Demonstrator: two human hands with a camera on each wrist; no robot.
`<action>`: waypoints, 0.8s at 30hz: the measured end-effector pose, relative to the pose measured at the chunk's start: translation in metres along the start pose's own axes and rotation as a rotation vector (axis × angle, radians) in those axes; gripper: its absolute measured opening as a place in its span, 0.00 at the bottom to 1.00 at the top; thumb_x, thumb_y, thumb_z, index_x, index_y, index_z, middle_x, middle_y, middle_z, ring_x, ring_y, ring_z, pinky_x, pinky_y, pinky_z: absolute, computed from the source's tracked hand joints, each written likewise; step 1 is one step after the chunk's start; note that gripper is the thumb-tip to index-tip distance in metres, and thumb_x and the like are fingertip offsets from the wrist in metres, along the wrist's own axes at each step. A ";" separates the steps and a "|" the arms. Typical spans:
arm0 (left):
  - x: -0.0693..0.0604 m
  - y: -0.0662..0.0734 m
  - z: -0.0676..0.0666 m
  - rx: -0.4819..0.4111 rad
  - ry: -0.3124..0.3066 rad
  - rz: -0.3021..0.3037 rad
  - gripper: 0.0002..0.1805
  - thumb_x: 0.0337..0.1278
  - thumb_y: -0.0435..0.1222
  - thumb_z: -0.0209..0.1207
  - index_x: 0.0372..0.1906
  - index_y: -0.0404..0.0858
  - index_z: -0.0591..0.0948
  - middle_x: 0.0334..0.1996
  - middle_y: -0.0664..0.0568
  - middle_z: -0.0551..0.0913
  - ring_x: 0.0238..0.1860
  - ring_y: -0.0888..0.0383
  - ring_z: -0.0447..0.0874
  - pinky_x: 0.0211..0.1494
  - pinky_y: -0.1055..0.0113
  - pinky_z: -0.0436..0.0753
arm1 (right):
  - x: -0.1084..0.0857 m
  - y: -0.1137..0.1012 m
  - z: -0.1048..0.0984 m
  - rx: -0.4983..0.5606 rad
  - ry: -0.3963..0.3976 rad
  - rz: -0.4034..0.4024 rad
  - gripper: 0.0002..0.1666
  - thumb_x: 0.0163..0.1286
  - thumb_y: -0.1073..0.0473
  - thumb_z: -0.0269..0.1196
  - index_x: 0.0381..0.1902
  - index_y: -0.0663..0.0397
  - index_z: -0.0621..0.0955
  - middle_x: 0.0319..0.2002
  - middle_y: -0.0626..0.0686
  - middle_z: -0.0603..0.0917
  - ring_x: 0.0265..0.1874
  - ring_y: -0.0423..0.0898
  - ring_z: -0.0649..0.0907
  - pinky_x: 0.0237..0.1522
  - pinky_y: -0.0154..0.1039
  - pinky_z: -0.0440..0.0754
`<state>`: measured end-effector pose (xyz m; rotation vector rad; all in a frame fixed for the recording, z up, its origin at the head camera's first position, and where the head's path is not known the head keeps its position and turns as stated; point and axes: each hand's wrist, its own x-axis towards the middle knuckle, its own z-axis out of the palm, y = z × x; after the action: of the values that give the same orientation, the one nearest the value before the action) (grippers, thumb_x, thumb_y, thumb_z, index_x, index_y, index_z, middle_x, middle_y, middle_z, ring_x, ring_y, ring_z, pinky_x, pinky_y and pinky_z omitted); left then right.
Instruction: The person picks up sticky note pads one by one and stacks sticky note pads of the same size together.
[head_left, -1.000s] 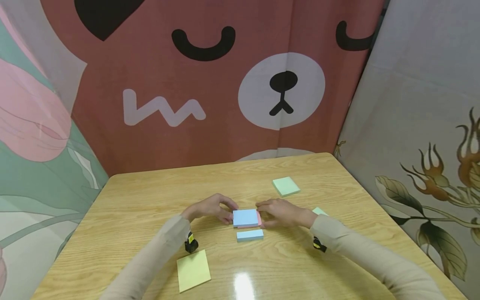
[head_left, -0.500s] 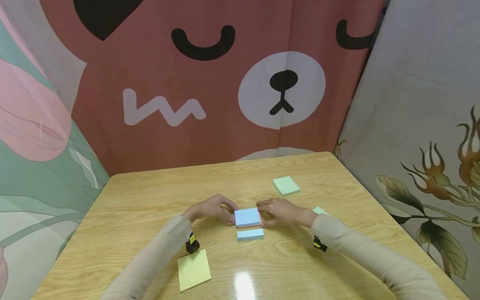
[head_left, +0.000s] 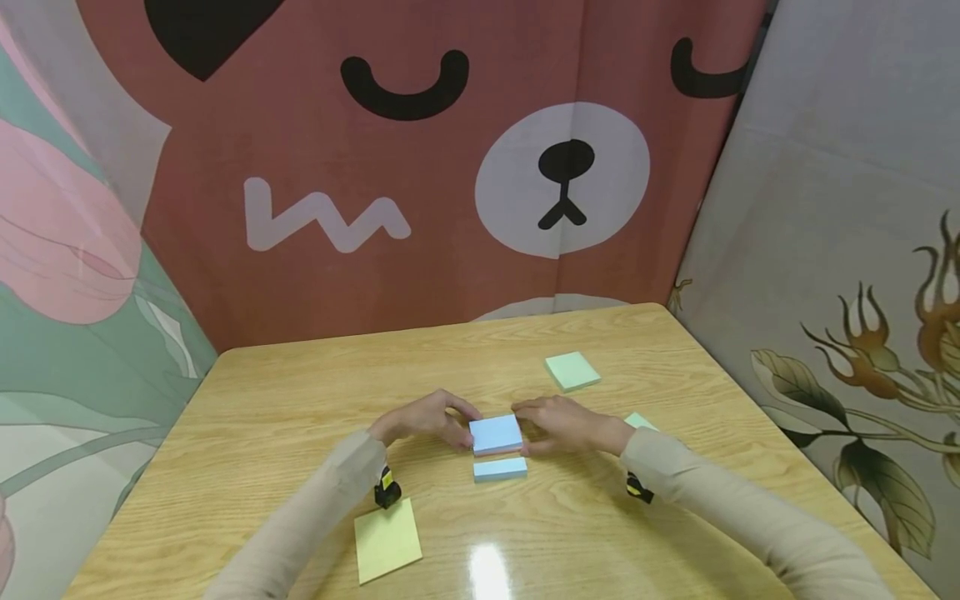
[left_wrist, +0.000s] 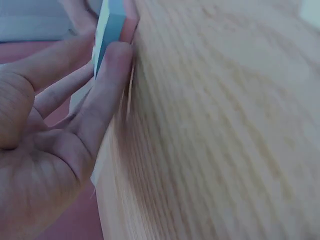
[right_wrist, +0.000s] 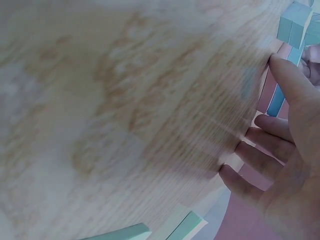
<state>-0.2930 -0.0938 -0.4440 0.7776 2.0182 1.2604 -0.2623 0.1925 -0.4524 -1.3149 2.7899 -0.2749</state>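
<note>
A light blue note pad [head_left: 495, 434] lies on top of a pink pad [head_left: 498, 453], whose thin edge shows beneath it. From the left, my left hand [head_left: 429, 418] holds the blue pad's side between thumb and fingers; in the left wrist view this hand [left_wrist: 55, 125] has its thumb tip against the stack. My right hand [head_left: 572, 426] spans the stack's right end. The right wrist view has the right hand's [right_wrist: 295, 150] thumb at the pink pad [right_wrist: 269, 91] and its other fingertips down on the table. A narrow blue pad [head_left: 500, 471] lies just in front.
On the wooden table [head_left: 300, 375], a yellow pad [head_left: 387, 540] lies near the left forearm. One green pad [head_left: 572, 371] is behind the right hand, and another [head_left: 639, 422] is partly hidden by the right wrist. Patterned cloths hang behind and beside the table.
The blue pad has shifted slightly right with my left hand and now covers the pink pad's right part, which showed earlier. My right hand has stayed in place.
</note>
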 end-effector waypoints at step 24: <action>0.003 0.005 0.012 0.119 -0.026 0.018 0.32 0.53 0.29 0.70 0.66 0.35 0.75 0.58 0.45 0.68 0.30 0.57 0.80 0.30 0.61 0.81 | -0.001 -0.002 0.002 0.005 0.002 0.020 0.40 0.70 0.42 0.63 0.67 0.66 0.70 0.65 0.63 0.74 0.59 0.57 0.78 0.58 0.54 0.75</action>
<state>-0.2849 -0.0833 -0.4439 0.8655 2.0849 1.1426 -0.2595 0.1915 -0.4537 -1.2851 2.8002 -0.2823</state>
